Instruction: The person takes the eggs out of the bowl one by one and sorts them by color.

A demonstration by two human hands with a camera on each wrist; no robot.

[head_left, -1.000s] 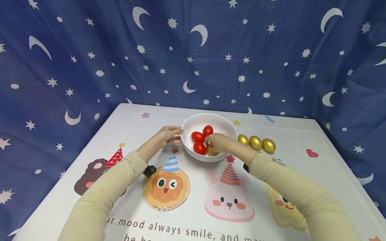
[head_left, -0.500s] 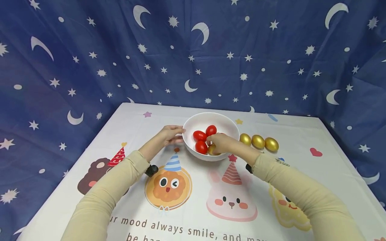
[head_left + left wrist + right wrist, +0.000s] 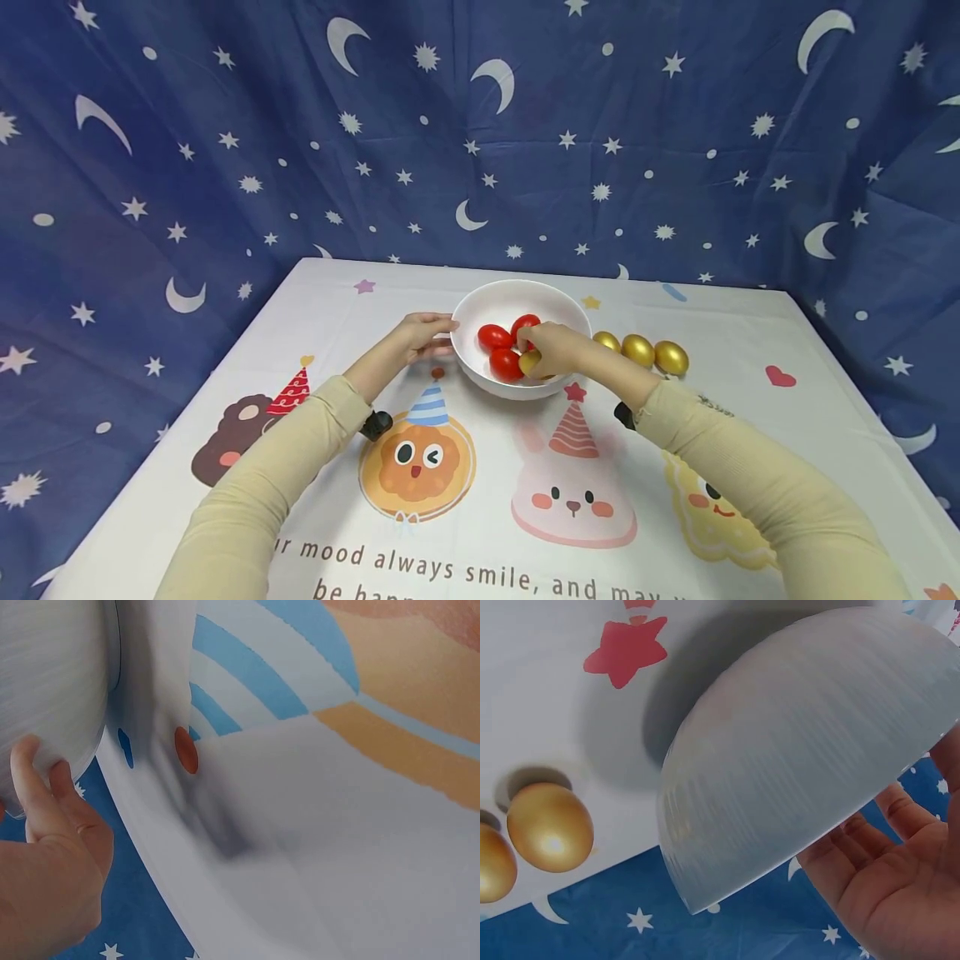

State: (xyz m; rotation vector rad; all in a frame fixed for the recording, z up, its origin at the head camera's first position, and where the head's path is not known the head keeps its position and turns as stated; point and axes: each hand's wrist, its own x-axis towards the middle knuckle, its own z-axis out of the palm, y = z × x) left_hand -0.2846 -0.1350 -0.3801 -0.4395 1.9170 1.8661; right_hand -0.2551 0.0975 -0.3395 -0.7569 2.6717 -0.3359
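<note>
A white bowl [image 3: 480, 379] stands on the table, tilted nowhere visibly. At its left side my left hand [image 3: 422, 336] holds it, fingers at the rim and against the outer wall [image 3: 52, 690]. My right hand [image 3: 561, 348] reaches over the right rim and grips a golden egg [image 3: 529, 362] inside the bowl; the hand covers part of this egg. Beside it lie red eggs [image 3: 506, 365], one of them partly behind the fingers. In the right wrist view the bowl's wall [image 3: 795, 765] hides what the right hand [image 3: 900, 877] holds.
Several golden eggs rest on the table right of the bowl, among them one golden egg [image 3: 637, 351] in the middle of a row. The tablecloth [image 3: 480, 467] carries printed cartoon figures. A blue curtain [image 3: 397, 125] with moons and stars hangs behind the table.
The right hand has shifted slightly to the right within the bowl, with the golden egg in its fingers. The nearest red egg has moved slightly rightward. The left hand keeps its place on the bowl.
</note>
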